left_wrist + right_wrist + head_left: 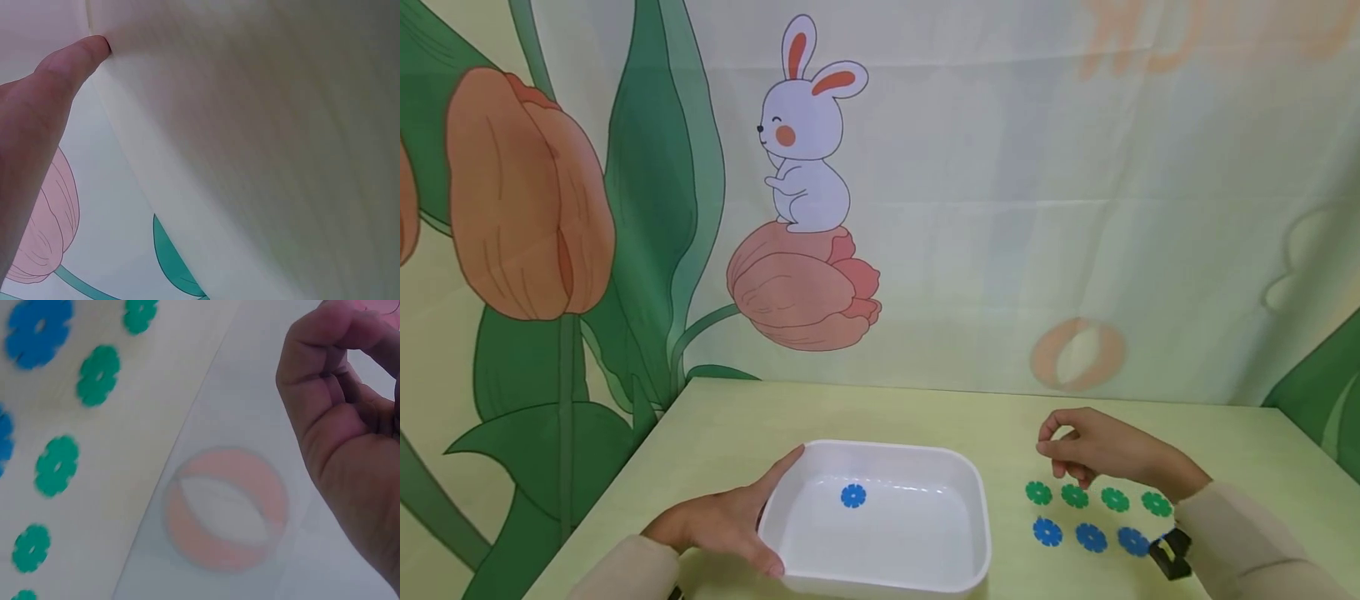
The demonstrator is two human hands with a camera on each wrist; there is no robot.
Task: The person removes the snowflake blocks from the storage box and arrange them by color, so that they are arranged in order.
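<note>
In the head view my left hand [730, 518] grips the left side of a white plastic tub [981, 525], thumb at the near corner and fingers toward the far one. The left wrist view shows a digit [75, 59] against the tub's pale wall [250, 137]. One blue snowflake disc [853, 496] lies flat inside. My right hand [1101, 446] hovers above a row of green snowflake discs [1115, 500], thumb and index tips brought together. Its fingers [306, 400] look curled in the right wrist view, with no disc visible between them.
Three blue discs [1091, 537] lie on the pale yellow table [895, 408], nearer than the green row. The right forearm and a black wrist strap [1171, 554] partly overlap the rightmost blue one. A printed curtain [970, 208] hangs behind the table.
</note>
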